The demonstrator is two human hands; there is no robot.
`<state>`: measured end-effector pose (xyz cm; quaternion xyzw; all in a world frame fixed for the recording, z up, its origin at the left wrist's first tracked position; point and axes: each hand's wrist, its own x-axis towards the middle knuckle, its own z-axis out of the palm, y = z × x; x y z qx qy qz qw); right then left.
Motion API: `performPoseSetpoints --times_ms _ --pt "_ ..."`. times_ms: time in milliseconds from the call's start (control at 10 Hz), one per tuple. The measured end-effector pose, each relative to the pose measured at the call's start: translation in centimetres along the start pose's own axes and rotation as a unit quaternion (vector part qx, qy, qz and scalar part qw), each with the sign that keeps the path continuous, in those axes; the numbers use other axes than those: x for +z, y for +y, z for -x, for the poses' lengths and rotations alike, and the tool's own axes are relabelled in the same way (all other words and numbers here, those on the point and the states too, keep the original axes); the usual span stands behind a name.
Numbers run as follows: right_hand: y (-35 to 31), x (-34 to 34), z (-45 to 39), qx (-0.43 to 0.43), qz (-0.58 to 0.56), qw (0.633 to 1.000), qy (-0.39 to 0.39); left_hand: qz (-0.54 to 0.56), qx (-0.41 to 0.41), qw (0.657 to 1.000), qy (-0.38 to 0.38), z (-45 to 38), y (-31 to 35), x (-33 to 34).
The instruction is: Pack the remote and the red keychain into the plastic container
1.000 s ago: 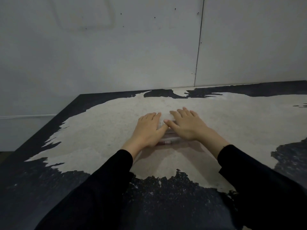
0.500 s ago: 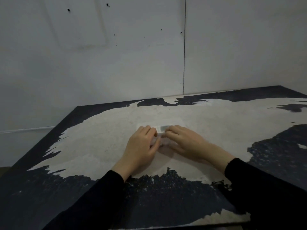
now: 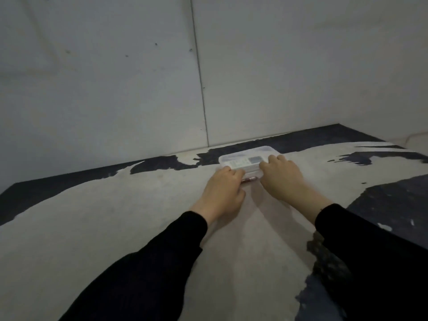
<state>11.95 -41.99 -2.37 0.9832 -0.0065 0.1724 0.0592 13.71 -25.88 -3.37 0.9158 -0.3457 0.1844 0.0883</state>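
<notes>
My left hand [image 3: 223, 185] and right hand [image 3: 281, 174] curl over the container [image 3: 245, 159] at frame centre; uneven pressure could pinch the keychain [image 3: 249, 180] under its edge.

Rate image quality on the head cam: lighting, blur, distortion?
Head view: dim, flat light; soft shadows under both hands; mild motion blur on the plastic container and left hand; wide-angle bend in the wall seam; no glare.

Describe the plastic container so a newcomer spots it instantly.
Start at the worn, grey-and-black table and follow both black sleeves to the left hand and right hand. The plastic container sits under their fingertips: a flat, clear, lidded rectangle, the only box there, with a red item at its near edge.
</notes>
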Motion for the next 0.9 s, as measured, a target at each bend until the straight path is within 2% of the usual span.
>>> performPoseSetpoints --times_ms 200,400,600,700,800,900 --pt "8.8 3.3 -5.1 0.107 0.041 0.993 -0.038 0.079 0.028 0.996 -0.036 -11.0 4.0 5.2" --pt "15.9 7.1 -9.6 0.168 -0.004 0.985 -0.046 0.103 0.028 0.990 -0.093 -19.4 6.7 8.4" --pt "19.4 9.2 -11.7 0.202 -0.078 0.973 -0.076 0.115 0.034 0.985 -0.122 -23.2 7.5 10.4" --pt "19.9 9.4 -11.8 0.212 -0.063 0.968 -0.122 0.066 0.048 0.985 -0.151 -23.5 7.2 10.5" --pt "19.2 8.5 -11.4 0.198 -0.039 0.974 -0.105 0.049 0.050 0.985 -0.158 -22.5 6.4 9.8" --pt "17.2 7.1 -10.8 0.113 -0.027 0.993 -0.004 0.014 0.024 0.997 -0.068 -20.6 4.8 9.0"
